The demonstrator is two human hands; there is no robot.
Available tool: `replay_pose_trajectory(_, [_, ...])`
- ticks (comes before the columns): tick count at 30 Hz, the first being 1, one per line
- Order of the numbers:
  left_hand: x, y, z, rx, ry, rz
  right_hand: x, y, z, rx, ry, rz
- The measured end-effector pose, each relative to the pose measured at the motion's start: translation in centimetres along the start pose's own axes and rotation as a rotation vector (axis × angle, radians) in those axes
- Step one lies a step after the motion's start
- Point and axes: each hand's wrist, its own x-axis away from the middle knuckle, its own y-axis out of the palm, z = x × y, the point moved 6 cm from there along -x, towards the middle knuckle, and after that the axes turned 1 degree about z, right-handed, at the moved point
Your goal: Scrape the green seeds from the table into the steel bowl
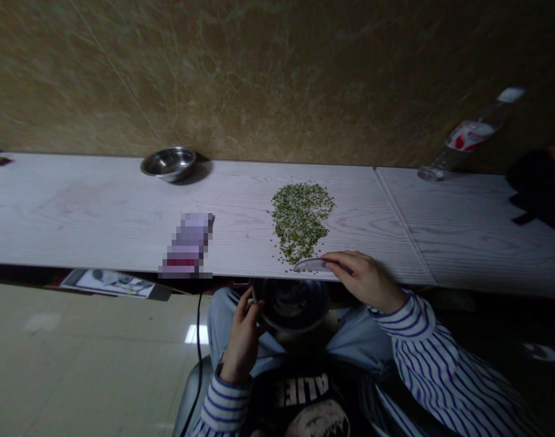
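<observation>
Small green beans or seeds (299, 221) lie spread in a patch on the pale wood-grain table (241, 194). My right hand (366, 276) is closed on a thin, translucent, flat piece with a curved edge (309, 264), which rests at the near end of the patch by the table's front edge. Below that edge, over my lap, my left hand (245, 328) grips the left rim of a metal bowl (295, 306). The bowl's inside is dark, and I cannot make out clearly what is in it.
A second metal bowl (168, 164) stands by the wall at the back left. Near the front edge lies a blurred-out flat object (188, 243). A clear plastic bottle (470, 135) stands at the back right, beside a dark item (538, 185). A cable (199, 340) hangs down left of my legs.
</observation>
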Motion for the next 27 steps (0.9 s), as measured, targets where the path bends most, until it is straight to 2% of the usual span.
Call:
replay_pose_trajectory(14, [0.1,-0.1,0.2,0.007,0.018,-0.008,-0.8,0.9,-1.0,-0.038,-0.001,-0.003])
replay_pose_trajectory(19, [0.4,-0.2,0.5,-0.011,0.015,0.012,-1.5,1.5,-2.0,-0.042,-0.048,-0.042])
replay_pose_trajectory(27, [0.3,-0.1,0.3,-0.013,0.019,-0.003,-0.5,0.5,-2.3,-0.065,-0.100,-0.082])
